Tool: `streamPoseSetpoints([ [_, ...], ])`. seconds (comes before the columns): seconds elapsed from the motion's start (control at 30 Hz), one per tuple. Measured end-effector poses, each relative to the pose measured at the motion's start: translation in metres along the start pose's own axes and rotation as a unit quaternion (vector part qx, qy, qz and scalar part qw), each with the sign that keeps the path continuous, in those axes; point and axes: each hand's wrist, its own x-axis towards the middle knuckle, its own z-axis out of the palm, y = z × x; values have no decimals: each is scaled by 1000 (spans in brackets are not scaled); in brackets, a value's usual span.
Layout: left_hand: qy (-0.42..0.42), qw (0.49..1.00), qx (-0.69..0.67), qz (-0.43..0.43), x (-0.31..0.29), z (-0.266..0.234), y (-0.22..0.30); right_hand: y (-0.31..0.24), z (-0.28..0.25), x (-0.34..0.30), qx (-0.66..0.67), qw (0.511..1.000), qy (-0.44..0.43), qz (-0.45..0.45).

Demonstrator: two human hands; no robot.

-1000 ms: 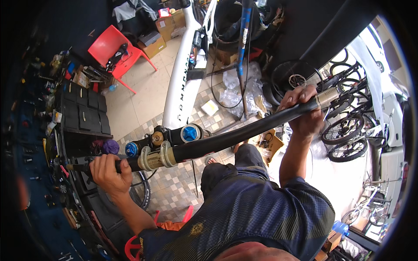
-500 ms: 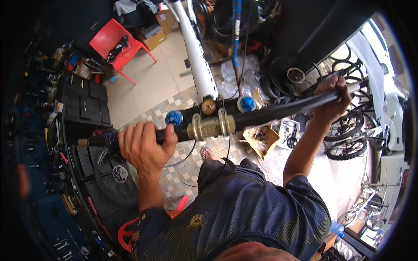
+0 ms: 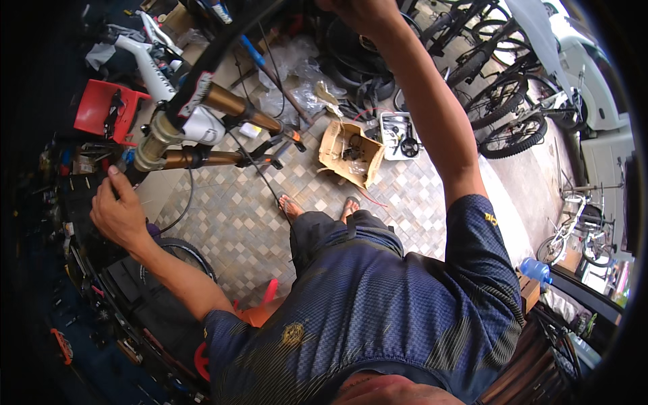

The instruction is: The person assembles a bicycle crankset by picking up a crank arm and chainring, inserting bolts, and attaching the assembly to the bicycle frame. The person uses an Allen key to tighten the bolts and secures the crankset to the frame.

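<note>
A black bicycle handlebar (image 3: pixel 229 46) slants from the top edge down to the left, held in a gold-coloured clamp (image 3: pixel 158 140). My left hand (image 3: pixel 120 214) is closed around its lower left part, thumb lying near the clamp. At the top edge my right hand (image 3: pixel 368 15) grips the bar's other side, its fingers partly cut off by the frame. Beyond the bar sits a suspension fork with gold tubes (image 3: pixel 244 108) and a white part (image 3: pixel 202 126) between them. The white bike frame (image 3: pixel 150 73) reaches away to the upper left. Thin black cables (image 3: pixel 253 162) hang from the front end.
An open cardboard box (image 3: pixel 329 162) and a white tray of parts (image 3: pixel 400 150) lie on the tiled floor. A red chair (image 3: pixel 91 111) stands at the left. Clear plastic wrap (image 3: pixel 297 74) is beyond the fork. Several bikes (image 3: pixel 513 101) are at the right, with a wheel (image 3: pixel 179 253) lower left.
The handlebar has swung round, its right side going up and away, its left side coming back toward me. Both hands moved with it. The fork's gold tubes have come into view.
</note>
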Motion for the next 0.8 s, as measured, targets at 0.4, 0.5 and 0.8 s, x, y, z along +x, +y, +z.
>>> streamPoseSetpoints([
  [0.4,122,984,-119,-42,-7,-16,40,-22,-72,-54,-271,958,-58,71],
  [0.5,234,940,-236,-76,-26,-32,85,-33,-129,-124,-319,928,15,194],
  [0.8,-333,693,-633,92,-97,8,357,-6,-344,-373,-492,660,289,489],
])
